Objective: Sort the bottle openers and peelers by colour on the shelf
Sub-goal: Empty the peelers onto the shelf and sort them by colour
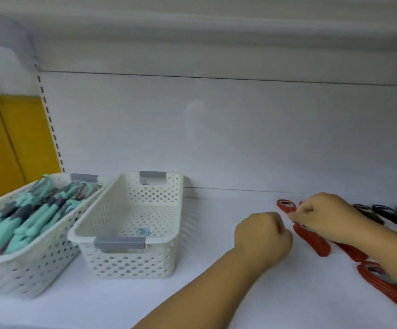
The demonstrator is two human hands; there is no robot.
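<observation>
pinching a red bottle opener (286, 206) with right hand (323, 217); left hand (262, 236) fisted, empty.

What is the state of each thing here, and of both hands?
Left basket: full of teal peelers.
Middle basket: empty except a sticker.
Red openers: lying flat on shelf.
Black openers: lying flat, far right.
Left hand: curled, nothing seen inside.
Right hand: pinching a red opener.
</observation>
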